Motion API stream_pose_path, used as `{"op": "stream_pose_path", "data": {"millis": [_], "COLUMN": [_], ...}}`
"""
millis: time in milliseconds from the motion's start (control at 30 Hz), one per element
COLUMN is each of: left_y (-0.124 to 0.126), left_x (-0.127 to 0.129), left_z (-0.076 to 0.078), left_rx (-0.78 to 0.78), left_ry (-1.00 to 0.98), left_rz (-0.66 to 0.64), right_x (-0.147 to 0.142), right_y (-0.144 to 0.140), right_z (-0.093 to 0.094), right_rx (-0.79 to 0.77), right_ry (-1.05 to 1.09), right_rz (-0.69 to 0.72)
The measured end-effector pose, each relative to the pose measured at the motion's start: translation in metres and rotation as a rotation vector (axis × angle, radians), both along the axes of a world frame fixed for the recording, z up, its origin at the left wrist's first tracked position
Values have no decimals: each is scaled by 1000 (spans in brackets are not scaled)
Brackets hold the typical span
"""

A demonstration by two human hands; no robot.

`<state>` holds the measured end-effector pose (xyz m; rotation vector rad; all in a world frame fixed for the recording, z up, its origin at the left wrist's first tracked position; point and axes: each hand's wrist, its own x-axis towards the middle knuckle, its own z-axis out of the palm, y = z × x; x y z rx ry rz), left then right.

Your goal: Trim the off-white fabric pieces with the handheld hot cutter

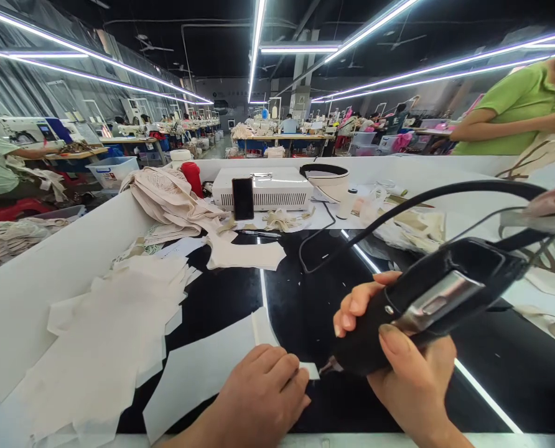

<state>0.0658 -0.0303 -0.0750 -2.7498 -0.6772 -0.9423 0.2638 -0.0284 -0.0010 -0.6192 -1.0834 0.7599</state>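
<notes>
A: Where does the tool sit against the cloth?

B: The right hand (412, 373) has its fingers clamped round the black cutting tool (427, 298), thumb lying on top near the metal part. The tool's long axis runs from the cable end, up and to the right of those fingers, down and leftward to its tip (326, 367).

A: And the tip meets what?

B: A narrow white fabric strip (264, 323), whose free end lies just left of the tip, touching it or nearly so; I cannot tell which. The strip's long axis runs away from the fingers, across the dark tabletop (305, 292).

A: The other hand?

B: The left hand (259, 398) rests flat, fingers together and curled down, pressing the strip's near end. Its fingertips lie just left of the tool's tip, so it is the nearer hand to the cloth.

A: What else is close?

B: A heap of cut white pieces (109, 336) well to the left of the left fingers, and the tool's black cable (399, 208) looping away beyond the right fingers.
</notes>
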Motion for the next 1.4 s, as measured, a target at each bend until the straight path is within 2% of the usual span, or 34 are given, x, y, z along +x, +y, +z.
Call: {"op": "stream_pose_path", "data": {"millis": [367,633,933,1167,1400], "left_y": [1,3,1,1,0], "left_x": [0,-6,-9,-7,-5], "left_z": [3,-4,-1,-5,-3], "left_rx": [-34,-60,-122,-77,-95], "left_ry": [-1,-13,41,60,15], "left_rz": [-6,-41,-67,-58,-57], "right_x": [-4,7,17,-1,-14], "right_y": [-1,-4,-7,3,12], "right_z": [4,-4,-8,3,-1], "right_rx": [-12,-18,-34,1,-4], "right_ry": [-27,-57,-87,10,1], "right_rz": [-22,-79,-61,-66,-21]}}
